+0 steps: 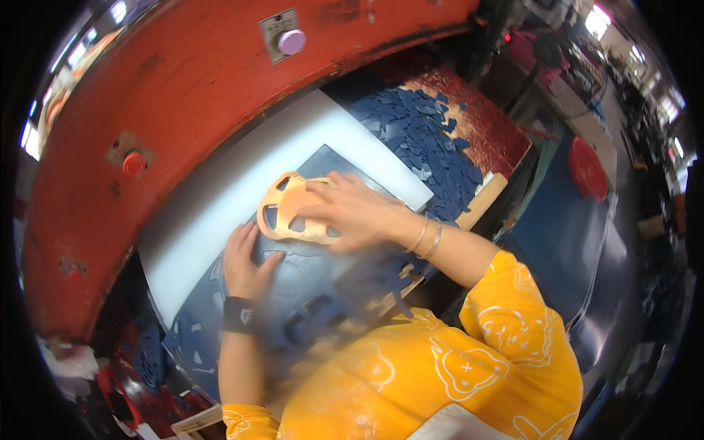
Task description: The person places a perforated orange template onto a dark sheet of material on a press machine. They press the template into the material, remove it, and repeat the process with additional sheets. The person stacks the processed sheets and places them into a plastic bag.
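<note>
Yellow sleeve point(506, 323) nearest; right hand point(352, 213) lies flat, fingers spread, over tan cutting die point(290, 213). Die rests on dark blue sheet point(323, 279) on white table point(220, 198). Left hand point(246, 257) open, palm pressing sheet just beside die.

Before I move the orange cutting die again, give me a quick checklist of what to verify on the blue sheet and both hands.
1. Right hand on the orange cutting die: ok, fingers rest on top of it.
2. Left hand steadying the blue sheet: ok, pressed flat beside the die.
3. Die lies flat on the sheet: cannot tell, hand covers part.
4. Uncut material under the die: cannot tell; cutouts show nearer the person.
5. Blue scrap pile away from the die: ok.
</note>
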Available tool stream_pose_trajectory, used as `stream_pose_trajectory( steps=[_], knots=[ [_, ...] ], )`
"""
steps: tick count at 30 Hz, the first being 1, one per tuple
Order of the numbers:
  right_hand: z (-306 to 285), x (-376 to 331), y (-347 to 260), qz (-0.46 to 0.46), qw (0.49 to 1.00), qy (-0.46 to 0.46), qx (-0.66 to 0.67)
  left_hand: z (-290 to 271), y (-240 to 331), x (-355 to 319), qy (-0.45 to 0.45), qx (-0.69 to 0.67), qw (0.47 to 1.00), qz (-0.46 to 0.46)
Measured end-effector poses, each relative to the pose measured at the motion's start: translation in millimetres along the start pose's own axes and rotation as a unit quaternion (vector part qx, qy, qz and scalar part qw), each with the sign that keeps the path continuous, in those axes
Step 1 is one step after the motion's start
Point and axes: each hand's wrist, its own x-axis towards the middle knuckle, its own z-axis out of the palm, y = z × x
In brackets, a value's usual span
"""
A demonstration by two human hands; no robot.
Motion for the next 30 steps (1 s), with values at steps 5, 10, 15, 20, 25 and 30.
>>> stream_pose_trajectory(
  steps=[5, 10, 15, 20, 25, 30],
  knots=[
    [16, 0, -19, 0.129, 0.99, 0.033, -0.043, -1, -31, -13, 0.022, 0.001, 1.0, 0.015],
    [27, 3, -24, 0.142, 0.988, 0.026, -0.044, 0, -50, -22, 0.029, -0.009, 0.999, 0.021],
    [21, 1, -10, 0.116, 0.993, -0.007, -0.004, 5, -55, -26, 0.029, -0.014, 0.999, 0.017],
    [3, -11, 29, 0.145, 0.959, 0.078, 0.231, 12, -50, -19, 0.042, -0.03, 0.999, 0.011],
    [-6, -35, 45, 0.222, 0.92, 0.137, 0.293, 14, -36, -16, 0.035, -0.036, 0.999, 0.005],
    [-9, -36, 27, 0.147, 0.979, 0.091, 0.108, 7, -26, -19, 0.058, 0.011, 0.998, 0.001]
  ],
)
